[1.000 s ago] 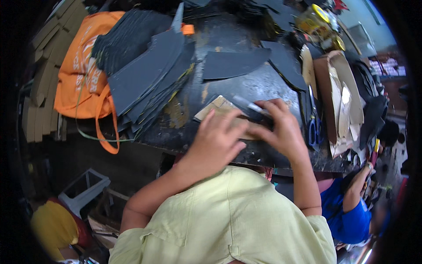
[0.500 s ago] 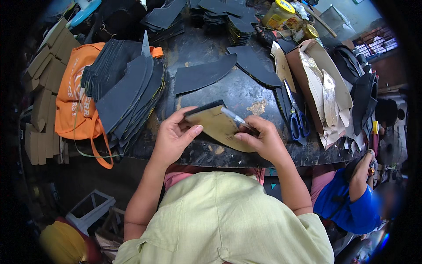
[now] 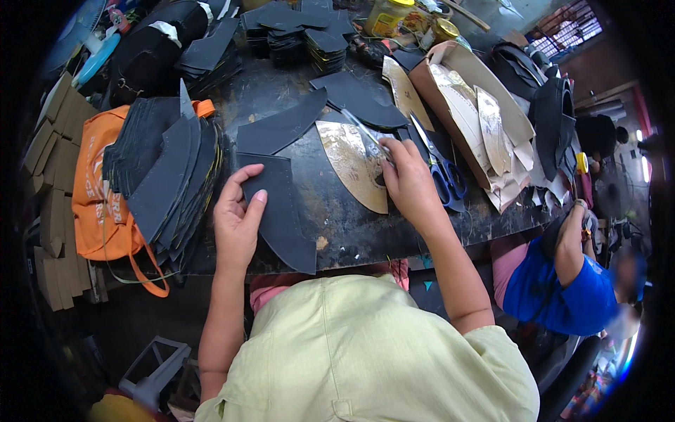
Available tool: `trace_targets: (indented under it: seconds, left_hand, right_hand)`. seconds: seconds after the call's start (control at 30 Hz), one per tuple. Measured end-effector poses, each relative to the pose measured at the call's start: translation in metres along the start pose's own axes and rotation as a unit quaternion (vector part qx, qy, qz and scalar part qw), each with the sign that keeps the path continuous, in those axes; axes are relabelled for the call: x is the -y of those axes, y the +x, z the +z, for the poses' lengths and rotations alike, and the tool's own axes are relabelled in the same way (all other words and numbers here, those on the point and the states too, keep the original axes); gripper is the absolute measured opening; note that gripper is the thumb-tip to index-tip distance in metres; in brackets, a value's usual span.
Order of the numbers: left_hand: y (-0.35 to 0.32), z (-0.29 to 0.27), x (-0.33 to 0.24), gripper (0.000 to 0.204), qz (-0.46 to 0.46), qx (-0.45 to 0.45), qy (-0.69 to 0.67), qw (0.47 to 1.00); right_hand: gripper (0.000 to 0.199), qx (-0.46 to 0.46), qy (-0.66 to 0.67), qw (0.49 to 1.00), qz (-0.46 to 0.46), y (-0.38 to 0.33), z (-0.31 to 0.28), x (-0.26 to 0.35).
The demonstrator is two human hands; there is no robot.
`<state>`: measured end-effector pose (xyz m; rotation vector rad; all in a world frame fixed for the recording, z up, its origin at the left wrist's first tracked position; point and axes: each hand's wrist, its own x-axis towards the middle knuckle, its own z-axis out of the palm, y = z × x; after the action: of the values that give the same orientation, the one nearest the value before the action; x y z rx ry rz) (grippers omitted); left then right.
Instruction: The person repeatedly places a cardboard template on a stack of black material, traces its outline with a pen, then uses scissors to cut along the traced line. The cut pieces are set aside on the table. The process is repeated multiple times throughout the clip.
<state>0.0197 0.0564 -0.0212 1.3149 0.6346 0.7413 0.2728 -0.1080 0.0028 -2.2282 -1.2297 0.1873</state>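
Note:
My left hand point(image 3: 236, 214) is open, thumb and fingers apart, at the left edge of a curved black sheet piece point(image 3: 283, 211) near the table's front edge. In my right hand point(image 3: 409, 176) is a slim silver-white pen point(image 3: 360, 125), its tip pointing away to the upper left. Under and beside that hand is a tan, curved template point(image 3: 349, 172) with shiny worn patches; whether the hand also touches it I cannot tell. Just beyond, two more black shapes, a left one point(image 3: 281, 125) and a right one point(image 3: 358, 98), lie on the dark table point(image 3: 316, 235).
Blue-handled scissors point(image 3: 444, 179) lie right of my right hand, beside an open carton point(image 3: 420, 81) of templates. A tall stack of black pieces point(image 3: 165, 169) leans by an orange bag point(image 3: 105, 232) at left. More black stacks point(image 3: 292, 42) stand behind. A person in blue point(image 3: 562, 281) sits at right.
The template and black piece, earlier together between my hands, are now apart: the black piece lies at left, the template at right. My hands have moved apart, and the view has shifted.

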Motion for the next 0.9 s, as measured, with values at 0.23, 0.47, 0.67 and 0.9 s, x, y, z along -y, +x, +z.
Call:
trace_targets:
  seconds: [0.23,0.47,0.67,0.9]
  left_hand:
    - [-0.002,0.017,0.014,0.037,0.049,0.015,0.042,0.998]
    - [0.001,0.008,0.007,0.024,0.02,0.039,0.062,0.997]
    - [0.001,0.008,-0.002,0.027,0.015,0.044,0.051,0.998]
    - [0.004,0.0,-0.017,0.037,0.019,0.08,0.024,0.996]
  right_hand:
    - [0.041,-0.081,-0.084,0.99,-0.081,-0.012,-0.034,-0.016]
    - [0.037,-0.03,-0.143,0.988,0.058,-0.054,-0.079,-0.082]
    - [0.032,-0.006,-0.046,0.992,0.116,-0.044,-0.091,-0.104]
    - [0.05,0.057,0.357,0.921,0.147,-0.052,-0.098,-0.05]
